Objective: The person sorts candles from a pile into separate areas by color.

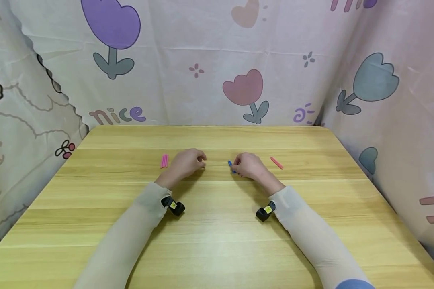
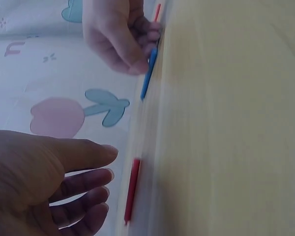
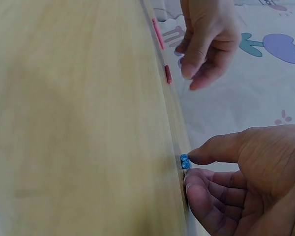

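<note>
My left hand (image 1: 189, 162) hovers over the table with loosely curled fingers and a gap between thumb and fingertips. Just past those fingertips, a thin red crayon-like stick (image 2: 132, 191) lies on the wood in the left wrist view; in the head view the hand mostly hides it. My right hand (image 1: 250, 165) pinches two blue crayon-like sticks (image 3: 185, 161), side by side at the tabletop, their ends towards the right wrist camera. From the left wrist, the blue (image 2: 149, 73) shows a narrowed tip.
Several pink sticks (image 1: 164, 161) lie in a tight row left of my left hand. A single salmon-red stick (image 1: 276, 163) lies slantwise to the right of my right hand. Behind the wooden table (image 1: 217, 249) hangs a flower-printed cloth (image 1: 181, 92).
</note>
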The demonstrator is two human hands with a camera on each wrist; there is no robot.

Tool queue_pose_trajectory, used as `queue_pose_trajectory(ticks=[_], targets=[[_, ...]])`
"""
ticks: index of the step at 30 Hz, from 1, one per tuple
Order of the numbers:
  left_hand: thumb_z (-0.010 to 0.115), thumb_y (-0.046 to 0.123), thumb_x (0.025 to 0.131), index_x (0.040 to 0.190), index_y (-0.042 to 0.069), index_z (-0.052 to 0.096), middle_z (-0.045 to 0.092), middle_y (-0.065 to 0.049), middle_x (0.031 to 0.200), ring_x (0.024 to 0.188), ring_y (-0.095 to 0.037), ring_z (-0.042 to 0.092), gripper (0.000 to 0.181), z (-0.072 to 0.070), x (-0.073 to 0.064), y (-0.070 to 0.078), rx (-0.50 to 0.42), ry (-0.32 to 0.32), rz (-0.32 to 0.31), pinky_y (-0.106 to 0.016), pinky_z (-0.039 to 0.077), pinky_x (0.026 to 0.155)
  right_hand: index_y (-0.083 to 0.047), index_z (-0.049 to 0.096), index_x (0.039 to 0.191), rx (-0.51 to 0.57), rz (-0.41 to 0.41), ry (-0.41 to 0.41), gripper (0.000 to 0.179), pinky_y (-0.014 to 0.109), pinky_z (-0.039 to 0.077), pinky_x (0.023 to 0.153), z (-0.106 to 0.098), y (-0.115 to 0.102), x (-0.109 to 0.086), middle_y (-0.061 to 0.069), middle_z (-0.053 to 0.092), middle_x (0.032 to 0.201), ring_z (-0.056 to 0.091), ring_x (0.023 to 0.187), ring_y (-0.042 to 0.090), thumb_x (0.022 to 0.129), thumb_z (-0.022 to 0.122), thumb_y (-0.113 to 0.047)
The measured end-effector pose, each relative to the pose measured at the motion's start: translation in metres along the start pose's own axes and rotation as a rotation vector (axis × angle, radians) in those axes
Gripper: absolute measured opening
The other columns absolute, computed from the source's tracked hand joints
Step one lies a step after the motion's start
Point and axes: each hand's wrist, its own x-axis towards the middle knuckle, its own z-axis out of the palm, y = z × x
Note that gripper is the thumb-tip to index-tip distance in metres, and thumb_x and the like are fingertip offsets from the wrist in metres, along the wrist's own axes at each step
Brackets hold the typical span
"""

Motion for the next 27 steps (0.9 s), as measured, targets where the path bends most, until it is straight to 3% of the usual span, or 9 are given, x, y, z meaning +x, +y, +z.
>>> queue_pose_trajectory(ticks=[10, 14, 17, 22, 27], targets=[[0.062, 0.018, 0.081, 0.095, 0.012, 0.068, 0.062, -0.001, 0.086, 0.079, -0.017, 0.054, 0.016, -0.008, 0.0, -0.02, 0.036, -0.013, 0.008, -0.034, 0.042, 0.072, -0.012, 0.06, 0.08, 0.006, -0.004, 0.004, 0.015, 0.026, 0.045, 0.049, -0.002, -0.001, -0.001, 0.0, 0.06, 0.064, 0.057, 0.053, 0.012, 0.084, 0.059, -0.026], [0.062, 0.02, 0.081, 0.097, 0.013, 0.067, 0.063, -0.002, 0.091, 0.079, -0.018, 0.054, 0.018, -0.014, 0.0, -0.029, 0.034, -0.032, -0.005, -0.033, 0.042, 0.07, -0.013, 0.06, 0.081, -0.004, -0.003, 0.007, 0.017, 0.026, 0.045, 0.048, -0.003, 0.0, 0.0, -0.001, 0.06, 0.063, 0.057, 0.052, 0.012, 0.085, 0.058, -0.029], [0.059, 0.021, 0.083, 0.101, 0.012, 0.065, 0.062, -0.003, 0.098, 0.086, -0.02, 0.053, 0.022, -0.022, -0.004, -0.035, 0.009, -0.025, -0.038, -0.036, 0.041, 0.076, -0.014, 0.06, 0.081, -0.025, -0.008, 0.022, 0.019, 0.027, 0.045, 0.05, -0.004, 0.0, 0.001, -0.001, 0.059, 0.063, 0.057, 0.052, 0.012, 0.085, 0.057, -0.032], [0.057, 0.021, 0.084, 0.105, 0.01, 0.063, 0.06, -0.007, 0.103, 0.097, -0.026, 0.052, 0.024, -0.034, -0.018, -0.049, -0.007, 0.043, -0.108, -0.043, 0.038, 0.085, -0.016, 0.06, 0.082, -0.074, -0.101, 0.111, 0.019, 0.028, 0.04, 0.058, -0.004, -0.002, 0.002, -0.004, 0.057, 0.067, 0.052, 0.06, 0.013, 0.085, 0.057, -0.035], [0.059, 0.024, 0.085, 0.108, 0.01, 0.061, 0.057, -0.01, 0.103, 0.088, -0.026, 0.052, 0.027, -0.037, -0.03, -0.068, -0.004, 0.093, -0.129, -0.042, 0.04, 0.078, -0.018, 0.06, 0.083, 0.002, -0.225, 0.169, 0.011, 0.028, 0.04, 0.062, -0.003, -0.012, 0.001, -0.007, 0.058, 0.072, 0.051, 0.064, 0.012, 0.084, 0.059, -0.03]])
